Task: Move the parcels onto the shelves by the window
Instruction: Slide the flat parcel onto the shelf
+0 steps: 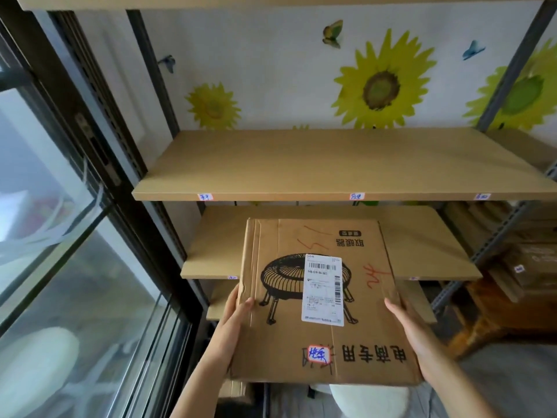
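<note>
A shelving unit stands beside the window, its tan wooden boards carried on grey slotted metal uprights. The upper shelf lies bare across its whole top, with three small handwritten labels stuck along its front edge (the writing is too small to read). Below it, the middle shelf shows bare wood at both sides. A lower board peeps out beneath, mostly hidden. To the right, a neighbouring rack holds brown cartons, blurred.

One parcel, two hands, four shelves.
</note>
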The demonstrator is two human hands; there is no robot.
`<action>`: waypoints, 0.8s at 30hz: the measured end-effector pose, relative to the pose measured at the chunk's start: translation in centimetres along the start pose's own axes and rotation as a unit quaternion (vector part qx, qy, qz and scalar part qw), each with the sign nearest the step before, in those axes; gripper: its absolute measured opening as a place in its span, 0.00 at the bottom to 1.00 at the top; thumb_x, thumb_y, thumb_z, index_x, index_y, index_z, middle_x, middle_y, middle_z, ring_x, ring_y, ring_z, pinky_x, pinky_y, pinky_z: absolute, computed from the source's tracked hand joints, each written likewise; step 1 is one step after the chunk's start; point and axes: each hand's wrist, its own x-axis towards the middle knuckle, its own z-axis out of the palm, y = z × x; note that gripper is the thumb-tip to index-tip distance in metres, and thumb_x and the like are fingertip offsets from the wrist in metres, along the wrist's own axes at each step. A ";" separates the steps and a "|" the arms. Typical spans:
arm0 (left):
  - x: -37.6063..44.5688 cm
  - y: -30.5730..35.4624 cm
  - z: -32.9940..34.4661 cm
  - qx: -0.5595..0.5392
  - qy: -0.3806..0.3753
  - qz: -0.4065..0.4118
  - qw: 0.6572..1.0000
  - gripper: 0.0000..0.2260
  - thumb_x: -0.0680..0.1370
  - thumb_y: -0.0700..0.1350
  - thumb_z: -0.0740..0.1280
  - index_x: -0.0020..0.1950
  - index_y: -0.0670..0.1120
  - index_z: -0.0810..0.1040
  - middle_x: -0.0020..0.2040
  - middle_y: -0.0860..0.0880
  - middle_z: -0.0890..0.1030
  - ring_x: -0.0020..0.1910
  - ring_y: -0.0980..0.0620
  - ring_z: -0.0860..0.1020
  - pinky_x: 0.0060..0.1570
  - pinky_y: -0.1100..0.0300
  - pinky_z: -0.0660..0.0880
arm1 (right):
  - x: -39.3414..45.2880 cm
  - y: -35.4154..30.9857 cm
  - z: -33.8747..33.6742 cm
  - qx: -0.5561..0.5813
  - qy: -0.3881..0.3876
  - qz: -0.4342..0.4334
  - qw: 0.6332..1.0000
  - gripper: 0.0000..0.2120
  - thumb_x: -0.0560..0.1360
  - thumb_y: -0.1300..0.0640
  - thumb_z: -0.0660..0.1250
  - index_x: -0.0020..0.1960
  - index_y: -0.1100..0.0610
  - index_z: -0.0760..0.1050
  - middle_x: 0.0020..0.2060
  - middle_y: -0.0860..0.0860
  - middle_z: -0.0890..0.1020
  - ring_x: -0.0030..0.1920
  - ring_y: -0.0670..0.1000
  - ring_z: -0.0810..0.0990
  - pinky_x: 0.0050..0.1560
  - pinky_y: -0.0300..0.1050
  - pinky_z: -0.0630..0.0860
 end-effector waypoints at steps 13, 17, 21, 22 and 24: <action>1.8 0.5 0.4 -0.022 0.008 -0.001 1.000 0.23 0.76 0.61 0.68 0.72 0.70 0.70 0.65 0.48 0.83 0.62 0.41 0.82 0.63 0.36 0.77 | 1.2 -2.9 1.1 -0.054 -0.025 0.016 0.998 0.43 0.63 0.28 0.64 0.75 0.40 0.63 0.67 0.51 0.77 0.67 0.60 0.75 0.71 0.67 0.67; 2.5 0.4 0.6 -0.031 -0.001 0.003 1.000 0.28 0.72 0.66 0.70 0.72 0.70 0.69 0.65 0.48 0.83 0.63 0.41 0.81 0.64 0.36 0.77 | 2.2 -2.7 0.6 -0.053 -0.033 0.007 0.998 0.43 0.63 0.26 0.65 0.75 0.38 0.63 0.68 0.50 0.77 0.68 0.59 0.75 0.71 0.68 0.67; 3.1 0.6 1.0 -0.052 -0.007 0.014 0.999 0.25 0.78 0.58 0.68 0.74 0.64 0.69 0.65 0.46 0.83 0.63 0.41 0.82 0.63 0.38 0.78 | 3.1 -2.7 0.5 -0.059 -0.038 0.012 0.997 0.40 0.65 0.31 0.63 0.75 0.41 0.64 0.64 0.51 0.80 0.63 0.58 0.78 0.69 0.65 0.70; 3.4 0.6 1.0 -0.054 -0.009 0.015 0.998 0.25 0.78 0.57 0.68 0.75 0.63 0.69 0.65 0.46 0.84 0.63 0.42 0.82 0.63 0.39 0.78 | 3.3 -2.8 0.5 -0.057 -0.036 0.017 0.998 0.37 0.68 0.32 0.62 0.75 0.42 0.65 0.63 0.52 0.80 0.62 0.58 0.78 0.68 0.65 0.71; 4.0 0.8 1.0 -0.052 -0.012 0.017 0.998 0.28 0.75 0.58 0.71 0.75 0.63 0.70 0.65 0.46 0.84 0.63 0.42 0.82 0.63 0.39 0.78 | 4.1 -2.7 0.3 -0.051 -0.028 0.030 0.998 0.31 0.74 0.36 0.62 0.75 0.44 0.66 0.61 0.54 0.81 0.60 0.59 0.79 0.67 0.64 0.72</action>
